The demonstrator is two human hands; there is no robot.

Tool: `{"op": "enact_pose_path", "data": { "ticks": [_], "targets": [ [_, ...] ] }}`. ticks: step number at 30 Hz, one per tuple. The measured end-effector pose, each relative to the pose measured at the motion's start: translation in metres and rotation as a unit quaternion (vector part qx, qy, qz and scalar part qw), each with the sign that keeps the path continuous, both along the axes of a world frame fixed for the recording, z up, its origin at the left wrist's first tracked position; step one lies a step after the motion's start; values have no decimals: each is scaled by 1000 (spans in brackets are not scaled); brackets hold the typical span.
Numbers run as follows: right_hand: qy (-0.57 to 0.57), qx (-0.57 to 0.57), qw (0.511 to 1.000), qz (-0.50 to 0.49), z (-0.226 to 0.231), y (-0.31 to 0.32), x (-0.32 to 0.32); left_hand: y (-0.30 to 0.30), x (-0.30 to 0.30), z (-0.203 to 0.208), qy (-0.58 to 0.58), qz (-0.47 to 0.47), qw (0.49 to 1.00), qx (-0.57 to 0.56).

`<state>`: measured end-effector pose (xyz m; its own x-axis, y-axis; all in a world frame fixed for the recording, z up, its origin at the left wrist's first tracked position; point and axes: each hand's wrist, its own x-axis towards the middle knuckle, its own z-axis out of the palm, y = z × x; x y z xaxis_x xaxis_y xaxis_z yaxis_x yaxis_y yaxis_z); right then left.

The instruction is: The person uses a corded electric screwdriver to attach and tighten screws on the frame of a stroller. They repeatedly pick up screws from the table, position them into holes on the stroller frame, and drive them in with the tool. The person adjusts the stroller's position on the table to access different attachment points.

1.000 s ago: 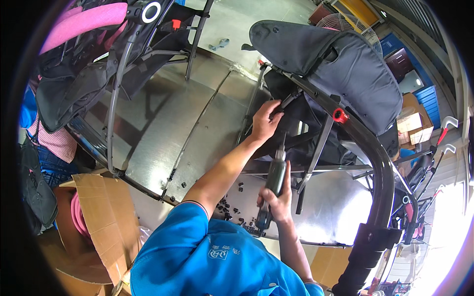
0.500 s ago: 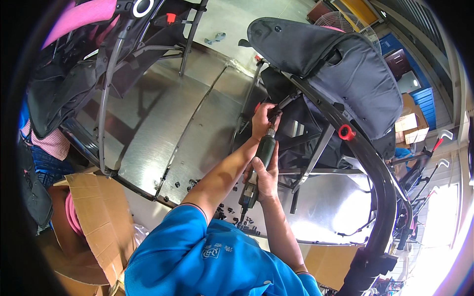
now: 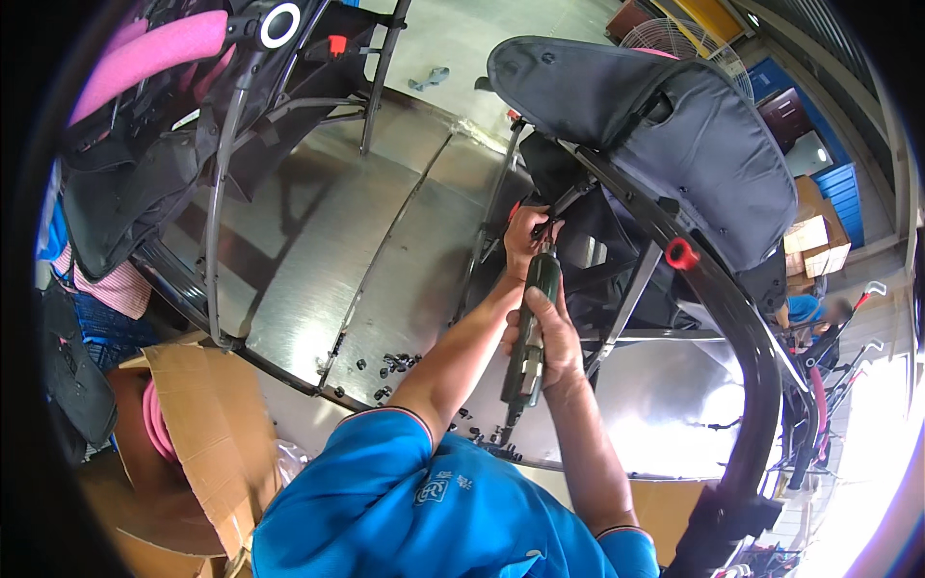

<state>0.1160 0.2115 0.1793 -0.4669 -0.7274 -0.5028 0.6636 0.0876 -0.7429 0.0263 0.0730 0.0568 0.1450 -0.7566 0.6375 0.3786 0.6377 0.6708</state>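
My right hand (image 3: 551,332) is wrapped round a dark green electric screwdriver (image 3: 541,279). The tool's tip points away from me, up to a joint of the dark stroller frame (image 3: 631,299). At that joint my left hand (image 3: 525,236) is closed round the frame, right beside the screwdriver tip. My left fingers partly hide the joint, and a fastener there cannot be made out. Above and to the right hangs the stroller's black fabric seat (image 3: 665,144). A red round button (image 3: 681,253) sits on the thick curved tube at the right.
Several small black parts (image 3: 395,364) lie scattered on the metal tabletop (image 3: 308,279). A second stroller (image 3: 217,193) with a pink foam-covered bar (image 3: 149,63) stands at the left. An open cardboard box (image 3: 207,433) is at the lower left. Another person (image 3: 807,310) is at the far right.
The whole view has shifted slightly, placing things a little further right. The screwdriver stands a bit more upright, its tip still at the joint. Both hands keep their hold.
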Motion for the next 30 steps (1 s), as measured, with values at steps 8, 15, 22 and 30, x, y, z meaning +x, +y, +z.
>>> {"op": "enact_pose_path", "data": {
  "ticks": [8,15,22,30],
  "targets": [
    [592,96,800,21,-26,14,-6,3,13,0,-123,-76,988,54],
    [694,157,702,41,29,173,26,18,80,68,-26,-188,980,57],
    [936,207,204,-201,226,282,-23,89,228,304,218,-463,853,-100],
    [592,27,755,-280,292,330,-105,183,248,374,-223,-131,923,-284]
  ]
}}
